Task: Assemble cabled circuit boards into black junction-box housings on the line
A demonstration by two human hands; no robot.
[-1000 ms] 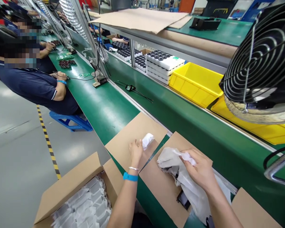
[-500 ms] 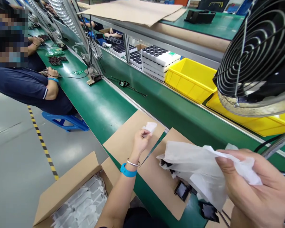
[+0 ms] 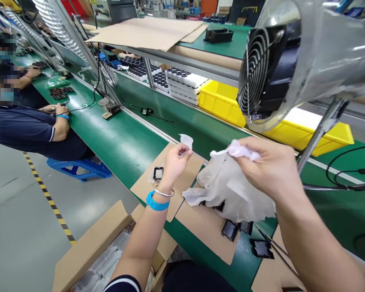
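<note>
My left hand [image 3: 177,161] is closed, fingertips pinching a small translucent white wrapper [image 3: 186,141] above the left cardboard sheet [image 3: 146,182]. Beside that wrist, a black square frame part [image 3: 158,173] with a pale centre lies on a scrap of wrapping. My right hand [image 3: 266,162] is closed on a bunch of thin white wrappers [image 3: 234,190], which hang over the right cardboard sheet [image 3: 197,225] and partly cover dark parts there. Nearer me lie more black parts: one on the sheet's edge [image 3: 230,230], another on the green bench [image 3: 262,248].
An open carton [image 3: 91,247] of white wrapped pieces stands at lower left. A caged fan [image 3: 255,73] on a flexible arm overhangs the right. Yellow bins [image 3: 222,103] and white trays [image 3: 182,83] line the back. A co-worker [image 3: 33,125] sits at the left.
My right hand has moved away from the camera and left with the wrappers. A black frame part now shows on the left cardboard sheet. The camera view has shifted, bringing more of the fan in.
</note>
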